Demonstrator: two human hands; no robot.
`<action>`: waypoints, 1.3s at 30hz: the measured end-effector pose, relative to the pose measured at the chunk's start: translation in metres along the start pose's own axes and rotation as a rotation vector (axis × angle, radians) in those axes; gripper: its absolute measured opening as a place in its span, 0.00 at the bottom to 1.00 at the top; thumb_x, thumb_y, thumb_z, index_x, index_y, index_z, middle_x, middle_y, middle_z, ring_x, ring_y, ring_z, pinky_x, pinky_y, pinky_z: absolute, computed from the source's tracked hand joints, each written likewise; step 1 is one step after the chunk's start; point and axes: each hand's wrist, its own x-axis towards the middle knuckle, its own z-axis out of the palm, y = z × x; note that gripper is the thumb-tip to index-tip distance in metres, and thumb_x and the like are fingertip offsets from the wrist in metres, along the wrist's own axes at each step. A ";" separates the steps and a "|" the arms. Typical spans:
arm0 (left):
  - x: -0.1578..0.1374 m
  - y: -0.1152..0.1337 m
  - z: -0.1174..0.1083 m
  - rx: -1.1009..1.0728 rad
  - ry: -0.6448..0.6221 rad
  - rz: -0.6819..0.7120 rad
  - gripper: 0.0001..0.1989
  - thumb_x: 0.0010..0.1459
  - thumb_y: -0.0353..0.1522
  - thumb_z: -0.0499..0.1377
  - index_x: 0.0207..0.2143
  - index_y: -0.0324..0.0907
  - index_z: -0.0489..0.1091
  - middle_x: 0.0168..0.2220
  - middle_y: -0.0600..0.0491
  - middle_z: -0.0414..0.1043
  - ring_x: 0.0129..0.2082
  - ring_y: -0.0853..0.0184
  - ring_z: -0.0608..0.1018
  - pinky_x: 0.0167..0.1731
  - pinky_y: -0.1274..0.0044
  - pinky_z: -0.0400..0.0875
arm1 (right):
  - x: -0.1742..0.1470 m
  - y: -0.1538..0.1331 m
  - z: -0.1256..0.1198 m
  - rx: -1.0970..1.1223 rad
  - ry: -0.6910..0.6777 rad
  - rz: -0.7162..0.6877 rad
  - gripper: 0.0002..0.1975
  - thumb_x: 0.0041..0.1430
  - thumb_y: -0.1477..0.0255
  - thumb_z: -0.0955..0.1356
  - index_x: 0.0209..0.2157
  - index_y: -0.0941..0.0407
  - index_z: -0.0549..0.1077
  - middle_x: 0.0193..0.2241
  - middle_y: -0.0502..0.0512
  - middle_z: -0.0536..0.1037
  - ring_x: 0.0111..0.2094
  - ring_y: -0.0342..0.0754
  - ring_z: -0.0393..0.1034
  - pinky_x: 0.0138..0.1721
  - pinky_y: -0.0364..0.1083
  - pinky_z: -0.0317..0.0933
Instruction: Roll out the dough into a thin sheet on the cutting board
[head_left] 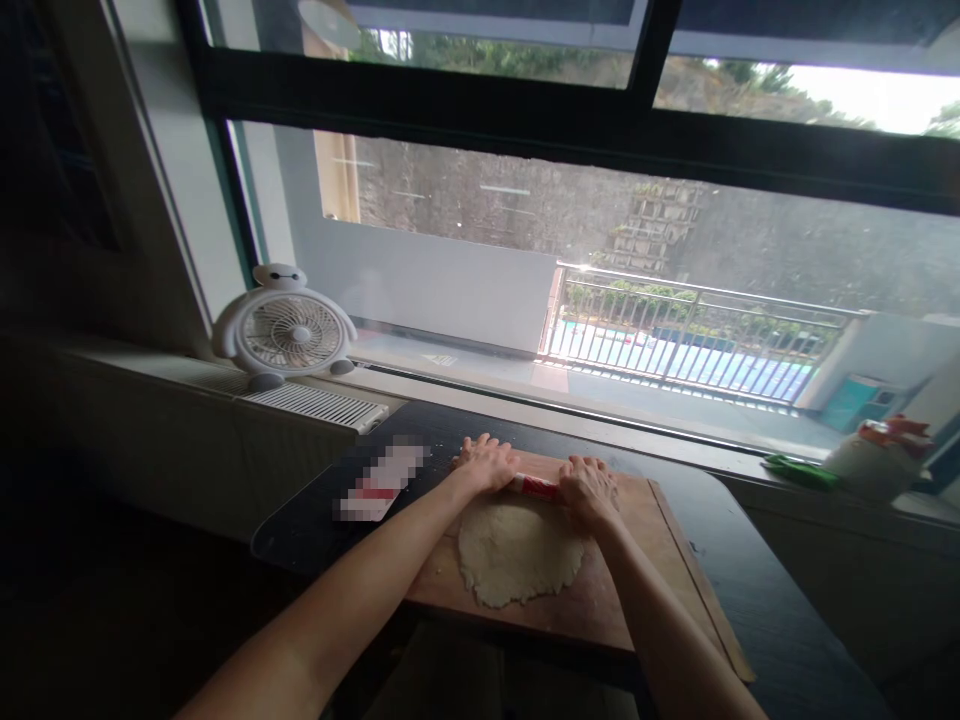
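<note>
A flattened sheet of pale dough (517, 555) with ragged edges lies on a wooden board (611, 615). Across its far edge runs a rolling pin (538, 486), red and white where it shows. My left hand (486, 463) is over the pin's left end, fingers bent forward around it. On the right end, my right hand (590, 490) grips in the same way. Both ends of the pin are hidden beneath my hands, and my forearms reach in from either side of the dough.
The board sits on a dark table (315, 520); a blurred pink-and-white item (382, 483) lies left of it. A white fan (300, 333) stands on the radiator (315, 402). On the windowsill at right are a green cloth-like thing (801, 471) and a pale rounded object (874, 462).
</note>
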 end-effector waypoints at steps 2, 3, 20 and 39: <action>0.011 -0.001 0.001 -0.005 -0.015 -0.013 0.25 0.58 0.46 0.39 0.49 0.47 0.64 0.54 0.47 0.64 0.56 0.56 0.59 0.53 0.56 0.47 | 0.015 0.002 0.004 0.057 0.051 0.048 0.20 0.61 0.66 0.52 0.45 0.56 0.68 0.46 0.62 0.68 0.51 0.55 0.56 0.48 0.53 0.49; 0.018 -0.002 0.002 -0.010 -0.023 -0.018 0.25 0.58 0.47 0.39 0.50 0.47 0.63 0.55 0.47 0.63 0.57 0.56 0.58 0.53 0.56 0.46 | 0.023 0.003 0.006 0.081 0.060 0.068 0.19 0.60 0.65 0.53 0.45 0.56 0.69 0.46 0.62 0.69 0.50 0.56 0.57 0.48 0.53 0.50; 0.015 -0.004 0.004 -0.009 -0.016 -0.017 0.25 0.58 0.47 0.39 0.50 0.48 0.63 0.55 0.48 0.63 0.58 0.57 0.58 0.54 0.56 0.46 | 0.021 0.002 0.008 0.053 0.086 0.083 0.19 0.60 0.66 0.54 0.46 0.55 0.68 0.47 0.61 0.68 0.51 0.55 0.57 0.49 0.54 0.50; 0.067 -0.015 0.019 -0.022 -0.050 -0.046 0.26 0.55 0.47 0.43 0.52 0.48 0.62 0.57 0.47 0.60 0.59 0.54 0.55 0.54 0.54 0.46 | 0.061 0.011 0.018 0.113 0.019 0.131 0.18 0.56 0.66 0.57 0.45 0.57 0.67 0.47 0.62 0.68 0.50 0.57 0.58 0.47 0.54 0.51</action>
